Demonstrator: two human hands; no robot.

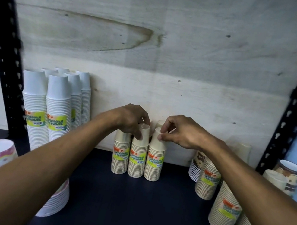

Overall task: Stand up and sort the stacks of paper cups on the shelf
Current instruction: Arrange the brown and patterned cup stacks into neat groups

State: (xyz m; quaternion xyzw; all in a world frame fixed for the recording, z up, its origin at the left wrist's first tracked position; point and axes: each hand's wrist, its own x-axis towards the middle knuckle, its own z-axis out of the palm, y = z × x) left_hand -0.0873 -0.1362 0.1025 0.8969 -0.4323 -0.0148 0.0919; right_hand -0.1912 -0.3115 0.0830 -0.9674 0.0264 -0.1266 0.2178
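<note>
Cream cup stacks (pixel 137 158) stand upside down, side by side, at the far middle of the dark shelf (pixel 127 207), against the plywood back. The left hand (pixel 132 121) grips the top of the middle stack; the right hand (pixel 182 132) pinches the right stack's top. White stacks (pixel 45 106) stand far left, more cream stacks (pixel 225 211) near right.

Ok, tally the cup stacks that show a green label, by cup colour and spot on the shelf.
White stacks, left: 3 (the third label is only a sliver behind the front two)
Cream stacks in the centre: 3
Cream stacks on the right: 2
Total: 8
</note>
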